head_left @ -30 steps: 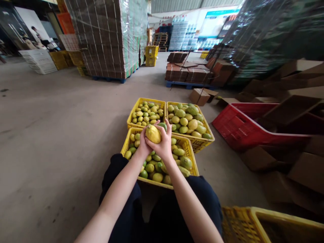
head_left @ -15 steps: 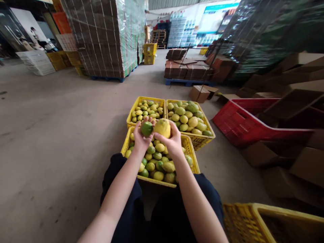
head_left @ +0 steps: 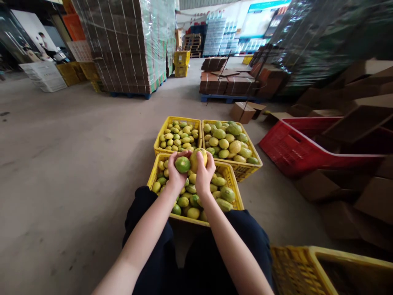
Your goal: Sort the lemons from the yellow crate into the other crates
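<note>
My left hand [head_left: 177, 171] is curled around a small green fruit [head_left: 182, 164]. Beside it, my right hand [head_left: 204, 172] grips a larger yellow fruit [head_left: 196, 159], with the thumb across its near side. The two fruits are side by side above the nearest yellow crate [head_left: 237, 196], which holds many green and yellow fruits. Behind it stand a back left yellow crate [head_left: 158, 137] of smaller fruits and a back right yellow crate [head_left: 255, 157] of larger ones.
A red crate [head_left: 288, 151] lies to the right among cardboard boxes [head_left: 322, 186]. Another yellow crate [head_left: 294, 266] is at the lower right. Wrapped stacks [head_left: 119, 49], a blue pallet [head_left: 227, 98] with flat cardboard and a distant person [head_left: 43, 41] are farther back.
Both hands have drawn slightly lower with their fruits. My right hand has turned more upright, its thumb now over the yellow fruit, and more fruits show at the near crate's right side.
</note>
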Demonstrator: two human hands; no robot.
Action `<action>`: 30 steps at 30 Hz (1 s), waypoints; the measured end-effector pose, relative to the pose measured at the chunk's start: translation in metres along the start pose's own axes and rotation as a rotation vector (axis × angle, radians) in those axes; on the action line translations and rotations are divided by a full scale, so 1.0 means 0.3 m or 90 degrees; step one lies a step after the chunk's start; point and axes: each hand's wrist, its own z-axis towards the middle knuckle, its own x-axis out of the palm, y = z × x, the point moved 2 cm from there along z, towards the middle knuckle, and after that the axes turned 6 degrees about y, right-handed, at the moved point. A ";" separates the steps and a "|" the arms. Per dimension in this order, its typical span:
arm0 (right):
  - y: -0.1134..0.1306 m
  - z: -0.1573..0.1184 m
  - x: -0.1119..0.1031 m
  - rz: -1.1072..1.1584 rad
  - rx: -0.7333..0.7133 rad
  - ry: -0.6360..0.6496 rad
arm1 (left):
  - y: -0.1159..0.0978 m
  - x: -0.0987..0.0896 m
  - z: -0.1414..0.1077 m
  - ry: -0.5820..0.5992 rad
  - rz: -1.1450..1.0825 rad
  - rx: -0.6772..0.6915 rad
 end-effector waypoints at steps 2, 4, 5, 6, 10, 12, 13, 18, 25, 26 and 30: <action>0.003 0.009 -0.008 0.015 -0.019 -0.037 | 0.017 -0.001 -0.001 -0.006 -0.014 -0.019; 0.000 0.018 -0.013 0.037 -0.012 -0.074 | 0.032 -0.001 -0.001 -0.010 -0.025 -0.033; -0.005 0.023 -0.015 0.047 0.002 -0.097 | 0.039 0.000 0.000 -0.012 -0.028 -0.040; -0.011 0.029 -0.017 0.053 0.018 -0.122 | 0.045 0.001 0.000 -0.014 -0.028 -0.048; -0.031 0.056 -0.030 0.033 0.054 -0.176 | 0.068 0.008 -0.001 -0.016 -0.034 -0.059; -0.037 0.072 -0.036 0.029 0.060 -0.160 | 0.076 0.009 -0.002 -0.021 -0.034 -0.054; -0.038 0.078 -0.039 0.033 0.063 -0.150 | 0.079 0.008 -0.002 -0.024 -0.031 -0.054; -0.033 0.090 -0.040 0.071 0.082 -0.140 | 0.082 0.000 0.001 -0.007 -0.007 -0.044; -0.029 0.090 -0.035 0.100 0.119 -0.143 | 0.072 0.009 0.004 -0.037 -0.030 -0.061; -0.029 0.090 -0.036 0.100 0.119 -0.138 | 0.070 0.009 0.005 -0.037 -0.024 -0.058; -0.039 0.093 -0.038 0.096 0.111 -0.123 | 0.059 0.007 0.007 0.003 0.010 -0.022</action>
